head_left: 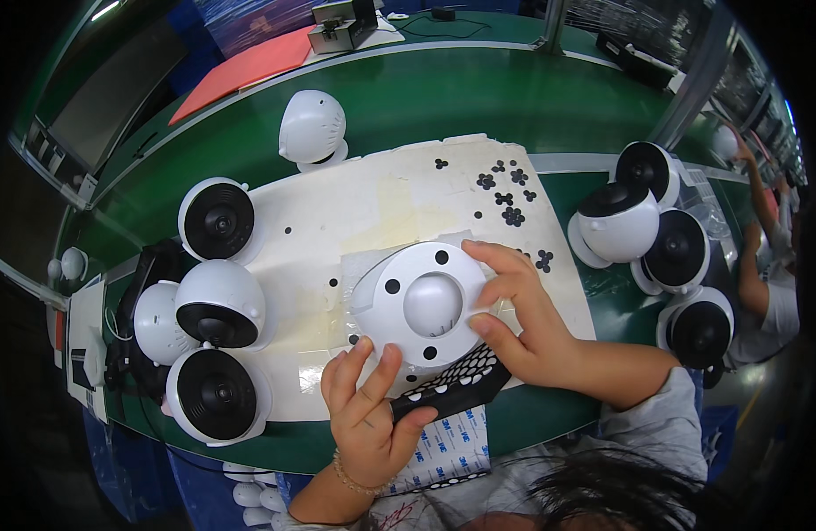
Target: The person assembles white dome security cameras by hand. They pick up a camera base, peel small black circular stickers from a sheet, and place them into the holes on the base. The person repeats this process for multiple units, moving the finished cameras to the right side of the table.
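Note:
A white ring-shaped base [390, 319] faces up, with a round opening and several black round pads on it. It belongs to a white device lying on a padded wrap. My right hand [532, 327] is closed at the ring's right rim, thumb and fingers bent against it. The spot under those fingertips is hidden. My left hand [363, 407] holds the end of a black sheet with rows of round cut-outs [461, 389] under its thumb. Two of its fingers reach to the ring's lower left edge. Printed backing paper [452, 447] hangs below the sheet.
White round cameras with black fronts [218, 221] stand at the left, and more [678, 248] at the right. Another white one [312, 128] stands at the back. Loose black pads [512, 217] lie on the cream board [337, 203] over a green table [443, 93]. A co-worker's arm [757, 195] shows far right.

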{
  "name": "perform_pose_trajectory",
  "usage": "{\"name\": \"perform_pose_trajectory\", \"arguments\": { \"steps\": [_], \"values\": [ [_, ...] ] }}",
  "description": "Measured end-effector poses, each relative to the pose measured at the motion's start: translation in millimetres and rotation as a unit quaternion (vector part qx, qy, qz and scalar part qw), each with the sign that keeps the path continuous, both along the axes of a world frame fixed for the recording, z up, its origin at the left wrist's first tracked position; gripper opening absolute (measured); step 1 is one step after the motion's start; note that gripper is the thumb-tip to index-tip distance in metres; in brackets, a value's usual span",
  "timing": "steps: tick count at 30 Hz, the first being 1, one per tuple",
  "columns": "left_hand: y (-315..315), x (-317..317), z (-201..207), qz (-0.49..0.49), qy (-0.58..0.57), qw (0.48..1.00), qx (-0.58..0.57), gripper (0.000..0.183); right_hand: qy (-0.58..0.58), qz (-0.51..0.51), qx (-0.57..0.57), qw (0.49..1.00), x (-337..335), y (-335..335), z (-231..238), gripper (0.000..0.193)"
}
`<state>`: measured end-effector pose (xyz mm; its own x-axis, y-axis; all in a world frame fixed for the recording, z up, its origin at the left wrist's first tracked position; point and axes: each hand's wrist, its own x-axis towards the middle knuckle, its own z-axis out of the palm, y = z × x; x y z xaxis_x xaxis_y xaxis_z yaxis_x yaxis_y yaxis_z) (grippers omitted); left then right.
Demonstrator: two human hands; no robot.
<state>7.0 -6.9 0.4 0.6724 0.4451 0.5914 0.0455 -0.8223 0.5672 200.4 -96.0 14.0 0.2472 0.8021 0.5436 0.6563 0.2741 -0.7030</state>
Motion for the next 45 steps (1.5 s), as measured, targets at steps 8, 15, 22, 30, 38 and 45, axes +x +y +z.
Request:
{"name": "perform_pose_trajectory", "arguments": {
  "steps": [8, 15, 22, 30, 38, 45],
  "values": [
    [0, -1, 2, 0.004, -0.001, 1.0, -0.011, 0.042, 0.458, 0.124, -0.155, 0.866, 7, -4, 1, 0.03],
    [7, -8, 8, -0.108, -0.042, 0.993, -0.014, 0.036, 0.548, 0.042, -0.059, 0.833, 62, 41, 14, 0.012],
    [6, -8, 6, -0.208, -0.046, 0.976, -0.04, 0.032, -0.38, -0.352, -0.009, 0.856, 156, 114, -42, 0.016],
    [10, -14, 3, -0.285, 0.037, 0.958, 0.004, 0.046, -0.39, -0.32, -0.227, 0.833, 156, 165, -45, 0.029],
    [13, -10, 2, -0.261, 0.011, 0.965, 0.027, 0.048, -0.293, -0.169, -0.032, 0.941, 109, 219, -45, 0.035],
    [12, -15, 6, -0.188, -0.038, 0.981, -0.009, 0.044, 0.216, -0.09, -0.074, 0.969, 105, 162, 30, 0.026]
  ]
}}
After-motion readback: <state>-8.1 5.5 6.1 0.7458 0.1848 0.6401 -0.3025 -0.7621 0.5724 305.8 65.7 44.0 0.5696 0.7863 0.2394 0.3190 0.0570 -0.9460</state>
